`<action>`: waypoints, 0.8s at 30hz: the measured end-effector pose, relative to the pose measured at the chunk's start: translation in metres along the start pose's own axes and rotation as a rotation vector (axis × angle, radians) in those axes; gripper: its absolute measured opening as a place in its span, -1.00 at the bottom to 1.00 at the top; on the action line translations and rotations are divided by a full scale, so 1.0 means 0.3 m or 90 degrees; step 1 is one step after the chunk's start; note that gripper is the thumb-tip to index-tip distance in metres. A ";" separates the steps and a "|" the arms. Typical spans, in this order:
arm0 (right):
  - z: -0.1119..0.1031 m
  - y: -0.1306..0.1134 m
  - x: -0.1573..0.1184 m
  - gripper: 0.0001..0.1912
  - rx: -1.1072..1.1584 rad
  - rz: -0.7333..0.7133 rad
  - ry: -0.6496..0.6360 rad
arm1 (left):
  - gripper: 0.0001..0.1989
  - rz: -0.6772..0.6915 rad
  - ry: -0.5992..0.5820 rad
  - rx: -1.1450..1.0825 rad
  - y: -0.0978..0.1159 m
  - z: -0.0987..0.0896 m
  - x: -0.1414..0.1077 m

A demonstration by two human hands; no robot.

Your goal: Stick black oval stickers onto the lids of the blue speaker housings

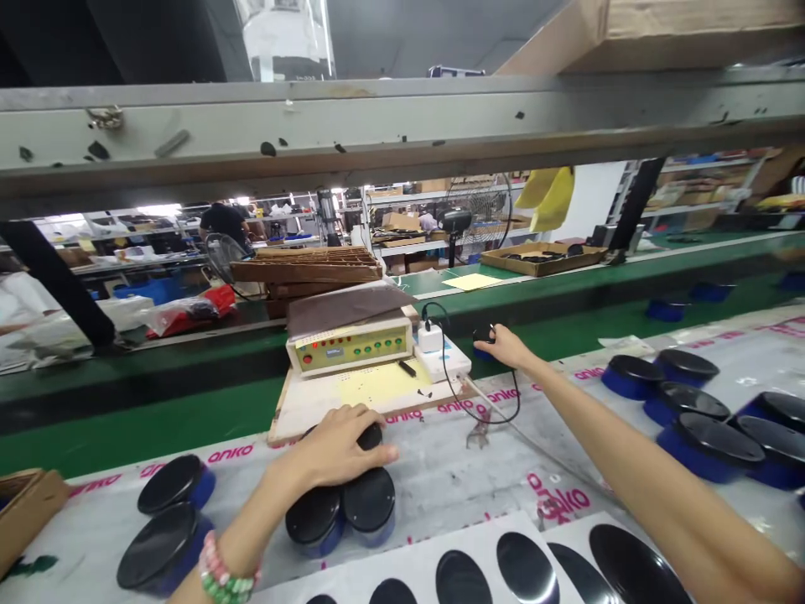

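Note:
My left hand, with a beaded bracelet at its wrist, lies over a group of round blue containers with black tops. Its fingers and thumb close round a rear container, mostly hidden under the palm. Two more containers, a left one and a right one, stand just in front of it. My right arm reaches out to the green conveyor belt. There my right hand pinches a blue container with a black top, partly covered by the fingers.
A control box and a power strip with a plugged-in white adapter sit ahead; cables trail right. More containers stand right, others left. Sheets of black ovals lie in front. A shelf beam spans overhead.

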State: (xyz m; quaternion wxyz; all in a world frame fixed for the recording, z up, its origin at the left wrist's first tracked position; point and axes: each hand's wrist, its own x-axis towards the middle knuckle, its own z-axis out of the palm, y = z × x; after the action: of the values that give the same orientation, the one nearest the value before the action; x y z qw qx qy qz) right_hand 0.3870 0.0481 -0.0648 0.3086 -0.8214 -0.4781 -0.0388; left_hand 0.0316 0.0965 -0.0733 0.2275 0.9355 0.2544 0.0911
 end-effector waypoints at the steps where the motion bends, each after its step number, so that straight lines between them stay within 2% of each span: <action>1: -0.007 -0.006 -0.008 -0.77 0.011 0.016 -0.002 | -0.54 0.003 0.021 -0.016 0.012 -0.005 -0.009; 4: -0.075 -0.090 -0.085 -0.73 0.066 0.052 0.000 | -0.59 0.027 0.097 -0.096 0.087 -0.018 -0.047; 6: -0.139 -0.190 -0.194 -0.64 0.123 0.031 -0.023 | -0.57 0.066 0.142 -0.228 0.167 -0.013 -0.081; 8: -0.195 -0.304 -0.342 -0.56 0.177 -0.008 -0.079 | -0.33 0.102 0.187 -0.347 0.250 0.004 -0.117; 10: -0.237 -0.402 -0.495 -0.56 0.235 -0.083 -0.142 | -0.08 0.109 0.227 -0.370 0.314 0.021 -0.146; 11: -0.253 -0.438 -0.561 -0.58 0.253 -0.127 -0.157 | -0.07 0.098 0.242 -0.369 0.335 0.025 -0.156; 13: -0.277 -0.473 -0.660 -0.67 0.293 -0.191 -0.135 | -0.19 0.066 0.254 -0.429 0.350 0.021 -0.164; 16: -0.293 -0.457 -0.731 -0.68 0.299 -0.235 -0.074 | -0.36 0.027 0.191 -0.676 0.335 -0.012 -0.156; 19: -0.281 -0.429 -0.758 -0.82 0.249 -0.315 -0.045 | -0.46 -0.002 0.049 -0.904 0.319 -0.045 -0.153; 21: -0.262 -0.426 -0.769 -0.85 0.226 -0.373 -0.003 | -0.46 -0.019 -0.022 -0.989 0.317 -0.052 -0.159; 24: -0.248 -0.434 -0.780 -0.76 0.202 -0.406 0.039 | -0.46 -0.029 -0.037 -1.003 0.319 -0.044 -0.169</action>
State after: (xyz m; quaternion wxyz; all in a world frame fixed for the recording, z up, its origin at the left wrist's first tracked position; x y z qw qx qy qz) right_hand 0.1726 -0.1246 -0.0277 0.4186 -0.5715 -0.7009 -0.0830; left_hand 0.0262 0.0019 -0.0194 0.8318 0.4953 0.1279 0.2154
